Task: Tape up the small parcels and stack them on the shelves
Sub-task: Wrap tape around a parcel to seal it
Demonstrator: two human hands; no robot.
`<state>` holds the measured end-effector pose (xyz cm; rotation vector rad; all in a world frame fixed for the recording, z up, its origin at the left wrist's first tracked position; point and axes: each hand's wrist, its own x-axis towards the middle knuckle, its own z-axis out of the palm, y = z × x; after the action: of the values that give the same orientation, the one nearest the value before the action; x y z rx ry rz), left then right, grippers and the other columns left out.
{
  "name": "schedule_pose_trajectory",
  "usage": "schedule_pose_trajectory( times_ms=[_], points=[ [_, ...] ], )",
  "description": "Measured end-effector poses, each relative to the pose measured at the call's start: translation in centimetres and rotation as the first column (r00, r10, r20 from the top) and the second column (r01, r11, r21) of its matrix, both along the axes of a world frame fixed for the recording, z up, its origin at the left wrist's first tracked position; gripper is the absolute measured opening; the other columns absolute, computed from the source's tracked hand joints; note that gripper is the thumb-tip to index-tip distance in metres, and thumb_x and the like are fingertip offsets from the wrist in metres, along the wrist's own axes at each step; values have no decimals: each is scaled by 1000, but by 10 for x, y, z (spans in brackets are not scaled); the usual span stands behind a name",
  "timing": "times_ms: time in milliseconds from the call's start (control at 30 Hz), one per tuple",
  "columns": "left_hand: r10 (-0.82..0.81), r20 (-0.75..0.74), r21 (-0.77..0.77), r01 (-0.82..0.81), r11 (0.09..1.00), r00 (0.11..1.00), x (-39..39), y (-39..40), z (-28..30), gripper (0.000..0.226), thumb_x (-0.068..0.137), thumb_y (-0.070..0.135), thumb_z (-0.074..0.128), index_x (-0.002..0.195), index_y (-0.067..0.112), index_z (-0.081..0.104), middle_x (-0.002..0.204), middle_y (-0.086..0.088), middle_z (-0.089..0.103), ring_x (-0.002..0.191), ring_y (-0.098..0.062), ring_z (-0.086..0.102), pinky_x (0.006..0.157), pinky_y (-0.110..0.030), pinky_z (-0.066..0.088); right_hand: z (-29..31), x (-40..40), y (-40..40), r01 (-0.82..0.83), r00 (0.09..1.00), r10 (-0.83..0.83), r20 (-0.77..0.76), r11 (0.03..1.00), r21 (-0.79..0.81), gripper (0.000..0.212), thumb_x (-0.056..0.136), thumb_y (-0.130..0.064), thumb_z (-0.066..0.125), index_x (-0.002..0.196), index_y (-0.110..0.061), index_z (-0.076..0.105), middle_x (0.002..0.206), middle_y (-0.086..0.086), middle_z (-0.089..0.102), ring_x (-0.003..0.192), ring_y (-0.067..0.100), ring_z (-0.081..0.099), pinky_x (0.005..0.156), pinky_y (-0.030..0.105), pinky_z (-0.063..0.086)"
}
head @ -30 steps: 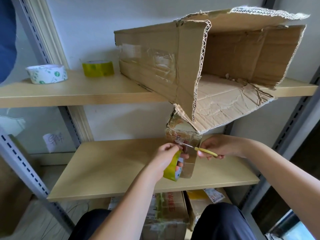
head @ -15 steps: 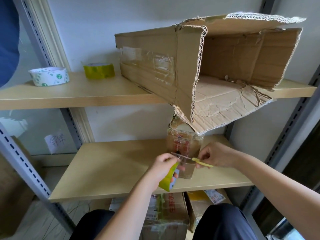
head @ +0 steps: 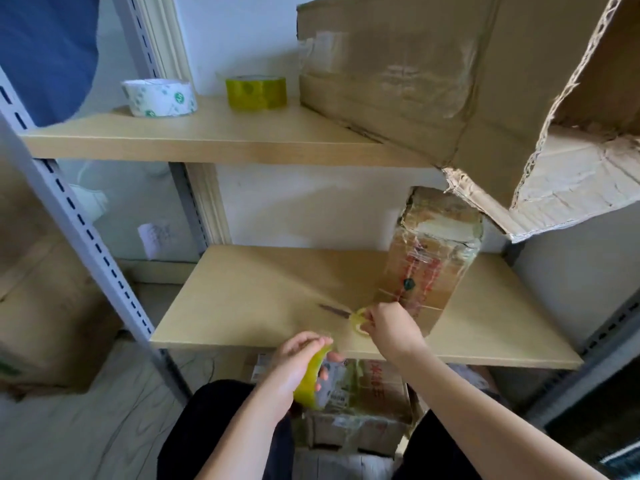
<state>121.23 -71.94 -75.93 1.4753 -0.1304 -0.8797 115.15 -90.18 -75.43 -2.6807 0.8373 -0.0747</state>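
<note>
Yellow tape roll (head: 311,382) is sitting gripped in the left hand (head: 294,362), below the shelf edge; the right hand (head: 388,327) is pinching the scissors (head: 349,315) by their handle, laying them on the lower shelf (head: 263,289). Taped parcel (head: 429,265) is standing upright just behind; smoothing its loose tape end flat seems wise before stacking.
</note>
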Motion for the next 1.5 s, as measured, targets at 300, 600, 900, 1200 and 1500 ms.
schedule_pose_trajectory(
  times_ms=[300,600,900,1200,1500],
  points=[
    [44,83,3,-45,999,996,-3,-5,-8,13,96,19,63,95,12,73,85,-14,75,51,-19,61,47,-27,51,-1,21,29,-124,978,106,-180,988,-94,41,90,10,55,128,-5,54,117,13,65,102,26,67,83,31,55],
    [31,21,-60,-30,998,999,-16,-8,-3,18,101,15,55,102,2,68,88,-20,75,51,-17,61,49,-23,44,91,-37,-16,233,760,296,579,708,-667,36,100,-38,56,129,-18,63,131,1,64,116,27,58,94,43,43],
    [23,49,-34,-21,999,999,-28,-6,0,18,100,17,57,100,3,68,88,-21,75,55,-21,59,49,-24,44,88,-35,-65,165,909,47,413,871,-463,60,85,-46,70,134,-13,60,133,6,63,128,29,50,112,43,35],
    [249,369,-131,-215,968,896,-36,-17,62,11,100,20,56,97,20,66,84,-2,77,60,-19,71,49,-29,52,82,-85,-14,89,752,250,610,878,-470,50,92,-45,64,134,-17,62,140,1,57,132,27,48,118,52,26],
    [94,667,34,-156,987,739,-52,-55,111,19,100,22,53,87,36,54,79,15,60,59,-3,59,60,-26,51,106,-110,-10,-167,688,-595,415,427,889,83,68,-60,77,138,-23,52,121,4,71,106,20,70,100,42,52]
  ],
)
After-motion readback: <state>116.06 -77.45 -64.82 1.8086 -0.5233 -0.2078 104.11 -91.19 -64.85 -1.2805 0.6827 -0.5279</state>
